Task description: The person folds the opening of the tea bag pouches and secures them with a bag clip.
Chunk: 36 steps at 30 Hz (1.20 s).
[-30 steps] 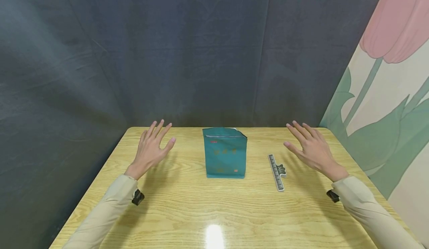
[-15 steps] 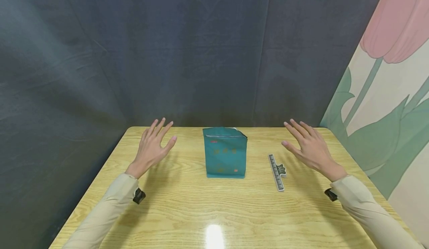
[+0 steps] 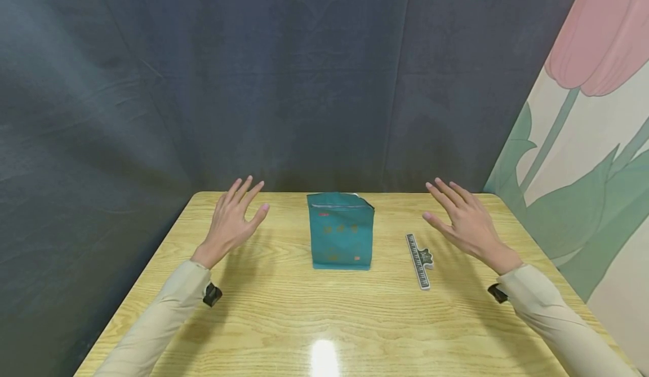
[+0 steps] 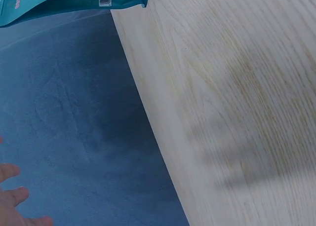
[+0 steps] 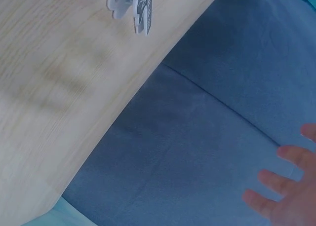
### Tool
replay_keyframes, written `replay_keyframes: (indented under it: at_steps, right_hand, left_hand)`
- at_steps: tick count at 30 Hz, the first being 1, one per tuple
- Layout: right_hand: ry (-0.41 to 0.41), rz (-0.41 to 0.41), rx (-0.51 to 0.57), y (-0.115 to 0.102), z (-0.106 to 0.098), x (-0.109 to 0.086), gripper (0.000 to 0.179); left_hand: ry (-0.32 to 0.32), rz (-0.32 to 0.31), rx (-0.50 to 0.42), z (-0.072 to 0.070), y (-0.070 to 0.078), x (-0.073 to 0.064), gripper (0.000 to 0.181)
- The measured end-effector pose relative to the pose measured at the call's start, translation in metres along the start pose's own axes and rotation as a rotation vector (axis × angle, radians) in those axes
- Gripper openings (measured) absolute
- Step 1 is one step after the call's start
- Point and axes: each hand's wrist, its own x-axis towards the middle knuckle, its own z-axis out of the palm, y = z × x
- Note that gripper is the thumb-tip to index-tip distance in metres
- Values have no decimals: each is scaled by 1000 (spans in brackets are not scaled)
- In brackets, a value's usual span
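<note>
In the head view, a teal bag (image 3: 341, 239) is seen standing upright just below the centre of the frame, on a wood-grained table (image 3: 284, 320). At left of centre, the left hand (image 3: 229, 225) is held above the table, its fingers spread and nearly straight, with nothing gripped. At right of centre, the right hand (image 3: 471, 225) is held likewise, opened wide and with nothing gripped; near it, towards the bag, a long black-and-white clip (image 3: 418, 263) is laid on the table (a row of fine marks is printed along its bar). The upper frame is filled by a dark curtain (image 3: 304, 84), the right edge by a painted tulip wall (image 3: 583, 208). In the left wrist view, the bag is cut off at upper left, and spread left fingertips are shown at lower left. In the right wrist view, the clip is cropped by the top edge, and the right fingers are seen parted at lower right.
</note>
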Motion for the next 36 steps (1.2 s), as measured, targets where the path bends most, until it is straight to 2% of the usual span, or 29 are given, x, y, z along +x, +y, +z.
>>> replay_keyframes:
  at_steps: [11, 24, 36]
  right_hand:
    - [24, -10, 17, -8, 0, 2, 70]
    - [52, -24, 47, -16, 3, 8, 71]
    - [30, -12, 90, -29, 1, 11, 72]
  left_hand:
    - [-21, -3, -15, -3, 5, 3, 65]
    - [-15, 3, -40, -3, 7, 6, 65]
    - [-12, 9, -51, -4, 10, 8, 64]
